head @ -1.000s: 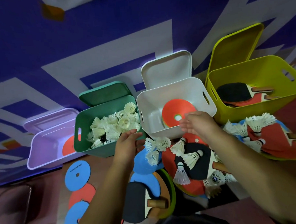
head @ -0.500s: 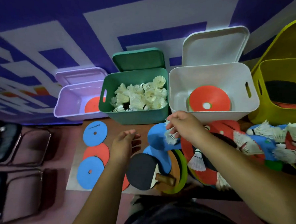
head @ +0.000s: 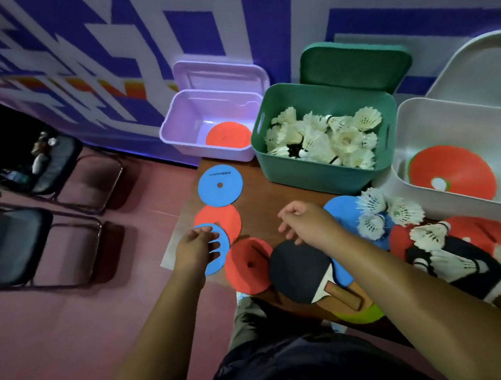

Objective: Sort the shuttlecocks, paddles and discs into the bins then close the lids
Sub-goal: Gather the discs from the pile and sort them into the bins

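The left grip (head: 198, 247) lies with its fingers spread on a blue disc (head: 215, 268) at the near left corner of the worktop (head: 262, 215). That disc overlaps a red disc (head: 220, 220) just beyond it, and a second blue disc (head: 220, 185) lies farther back, near the lilac bin (head: 179, 126). The right grip (head: 306, 224) hangs over the worktop with its fingers loosely curled and nothing visible in them, between another red disc (head: 249, 267) and a blue paddle (head: 340, 211). A black paddle (head: 297, 271) with a wooden handle lies under the right forearm at the near edge. The lilac bin holds one red disc (head: 229, 135), and its lid stands open behind it. Beside it, the green bin (head: 323, 171) is heaped with white shuttlecocks (head: 327, 136), its lid also up. The white bin (head: 414, 117) at the right holds a red disc (head: 451, 173). Loose shuttlecocks (head: 372, 212) lie in front of the white bin, with more scattered over red and black paddles (head: 461, 251) at the far right. Two dark chairs (head: 14, 245) stand on the floor to the left.
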A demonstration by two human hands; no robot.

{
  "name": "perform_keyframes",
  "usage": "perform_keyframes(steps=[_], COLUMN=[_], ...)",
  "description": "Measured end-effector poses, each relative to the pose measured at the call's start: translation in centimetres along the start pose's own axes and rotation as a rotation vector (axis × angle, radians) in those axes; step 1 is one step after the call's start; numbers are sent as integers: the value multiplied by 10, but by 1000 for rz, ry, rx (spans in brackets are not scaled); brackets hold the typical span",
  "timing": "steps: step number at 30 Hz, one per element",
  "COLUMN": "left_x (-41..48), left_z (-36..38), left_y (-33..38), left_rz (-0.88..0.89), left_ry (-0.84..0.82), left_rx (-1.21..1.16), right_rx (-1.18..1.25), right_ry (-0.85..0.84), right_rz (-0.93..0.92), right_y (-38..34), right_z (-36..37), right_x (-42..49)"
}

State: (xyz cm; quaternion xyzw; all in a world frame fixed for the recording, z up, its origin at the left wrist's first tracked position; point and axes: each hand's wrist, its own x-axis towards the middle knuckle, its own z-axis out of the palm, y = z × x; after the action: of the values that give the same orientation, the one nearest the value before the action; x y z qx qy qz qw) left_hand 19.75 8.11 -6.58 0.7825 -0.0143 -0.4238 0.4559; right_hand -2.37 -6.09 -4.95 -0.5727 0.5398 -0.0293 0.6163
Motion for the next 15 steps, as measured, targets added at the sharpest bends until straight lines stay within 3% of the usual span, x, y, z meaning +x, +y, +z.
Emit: perform_keyframes(steps=[8, 15], left_x=[59, 95], left_z=[-55, -63], left_y=[-21, -33], left_rz=[8, 46], left_ry=[129, 53], left_rx=[391, 594], right_rx=[-282, -265], right_ry=[-52, -8], right_rz=[37, 61], right_y=[-5, -17], right_z=[69, 113], right_x=[39, 70])
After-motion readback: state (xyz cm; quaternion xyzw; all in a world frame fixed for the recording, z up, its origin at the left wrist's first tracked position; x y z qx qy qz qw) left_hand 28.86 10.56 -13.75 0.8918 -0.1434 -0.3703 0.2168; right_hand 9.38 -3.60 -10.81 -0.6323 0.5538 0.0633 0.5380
